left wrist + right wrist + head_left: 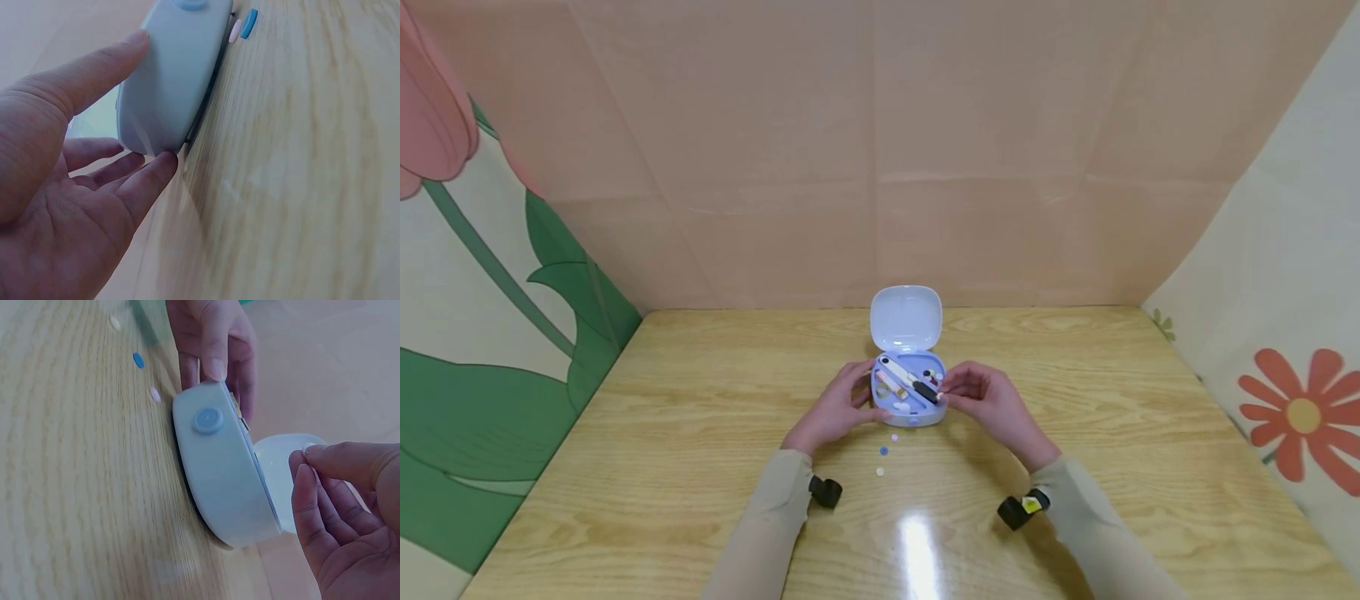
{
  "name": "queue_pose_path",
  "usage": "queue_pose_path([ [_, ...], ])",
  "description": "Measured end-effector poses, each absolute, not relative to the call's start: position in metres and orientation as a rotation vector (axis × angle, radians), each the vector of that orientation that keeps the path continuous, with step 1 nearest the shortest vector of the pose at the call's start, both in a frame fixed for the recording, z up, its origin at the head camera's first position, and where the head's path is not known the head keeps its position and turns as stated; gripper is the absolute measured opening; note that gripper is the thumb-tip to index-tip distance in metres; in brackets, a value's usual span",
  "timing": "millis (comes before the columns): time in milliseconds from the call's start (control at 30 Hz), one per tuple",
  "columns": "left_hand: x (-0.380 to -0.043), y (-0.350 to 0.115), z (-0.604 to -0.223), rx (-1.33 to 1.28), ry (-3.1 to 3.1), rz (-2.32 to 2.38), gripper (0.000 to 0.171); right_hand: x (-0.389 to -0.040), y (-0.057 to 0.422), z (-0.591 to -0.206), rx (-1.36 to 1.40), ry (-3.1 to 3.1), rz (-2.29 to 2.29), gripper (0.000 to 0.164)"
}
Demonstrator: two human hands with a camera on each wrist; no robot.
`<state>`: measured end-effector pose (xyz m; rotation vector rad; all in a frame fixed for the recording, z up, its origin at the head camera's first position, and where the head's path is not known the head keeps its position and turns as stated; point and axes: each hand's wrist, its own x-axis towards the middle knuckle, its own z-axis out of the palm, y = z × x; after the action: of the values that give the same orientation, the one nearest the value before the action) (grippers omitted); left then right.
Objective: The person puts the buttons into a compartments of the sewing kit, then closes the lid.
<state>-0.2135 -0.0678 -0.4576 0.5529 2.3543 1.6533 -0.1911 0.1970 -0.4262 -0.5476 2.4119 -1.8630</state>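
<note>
A small sewing box (912, 419) stands on the table with its lid (906, 317) raised. In its blue tray lie a white-and-black tool (910, 379), a pinkish piece (891, 384) and several tiny items. My left hand (835, 407) holds the box at its left side, thumb on the front wall and fingers round the corner. Beside the right rim, my right hand (992, 406) pinches a small white button (308, 447) between thumb and forefinger; the fingertips hide most of it.
In front of the box lie a pink button (894, 437), a blue button (883, 451) and a white button (880, 472) in a loose row on the wooden table (700, 367). A peach backdrop (760, 208) rises behind the table.
</note>
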Motion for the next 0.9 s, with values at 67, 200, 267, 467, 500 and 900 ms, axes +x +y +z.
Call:
queue_pose_path([
  [67,-0.214,-0.068,-0.458,0.554,2.349,1.656,0.088,-0.194,0.198,-0.426,-0.539,2.419,-1.862,0.020],
  [200,-0.215,-0.068,-0.459,0.556,2.332,1.669,0.088,-0.198,0.199,-0.426,-0.519,2.446,-1.841,0.020],
  [267,-0.216,-0.068,-0.460,0.556,2.326,1.673,0.088,-0.200,0.199,-0.426,-0.499,2.454,-1.833,0.020],
  [467,-0.212,-0.067,-0.452,0.545,2.298,1.683,0.087,-0.207,0.199,-0.427,-0.444,2.495,-1.785,0.019],
  [500,-0.210,-0.067,-0.449,0.543,2.290,1.688,0.087,-0.209,0.199,-0.426,-0.436,2.504,-1.777,0.018],
  [900,-0.215,-0.068,-0.458,0.545,2.346,1.650,0.089,-0.221,0.198,-0.425,-0.337,2.613,-1.652,0.015],
])
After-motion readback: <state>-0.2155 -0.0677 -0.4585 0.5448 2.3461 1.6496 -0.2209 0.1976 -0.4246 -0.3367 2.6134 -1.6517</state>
